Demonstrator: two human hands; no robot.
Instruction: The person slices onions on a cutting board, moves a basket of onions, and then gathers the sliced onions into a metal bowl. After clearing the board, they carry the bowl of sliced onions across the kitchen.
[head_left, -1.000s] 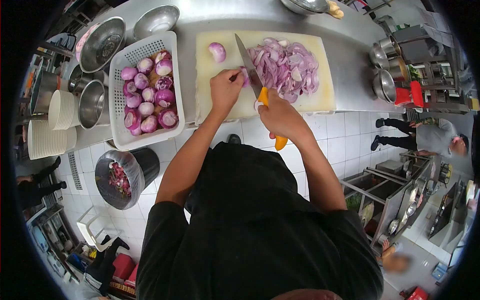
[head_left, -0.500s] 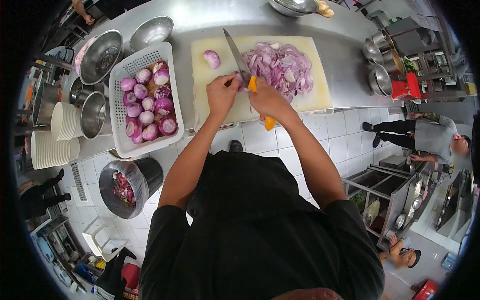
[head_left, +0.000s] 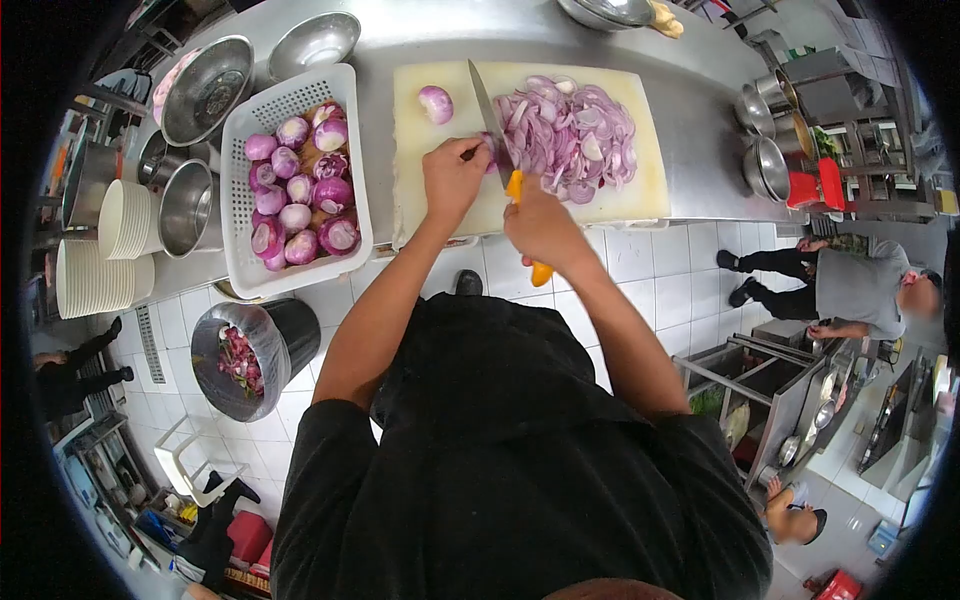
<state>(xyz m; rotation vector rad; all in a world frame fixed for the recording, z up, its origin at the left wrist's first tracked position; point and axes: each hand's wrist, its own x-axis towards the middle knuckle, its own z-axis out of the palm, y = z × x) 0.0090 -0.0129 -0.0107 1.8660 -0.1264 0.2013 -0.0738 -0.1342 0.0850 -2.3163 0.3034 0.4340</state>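
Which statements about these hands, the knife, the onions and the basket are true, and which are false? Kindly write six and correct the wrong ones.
1. The right hand grips the knife by its yellow handle. True.
2. The left hand holds a piece of onion. True.
3. Both hands are on the handle. False: only the right hand is.
4. The white basket stands left of the cutting board. True.
5. The basket contains only slices. False: unsliced onions are in it.
6. Nothing sliced lies on the cutting board. False: sliced onions are heaped there, right of the knife.
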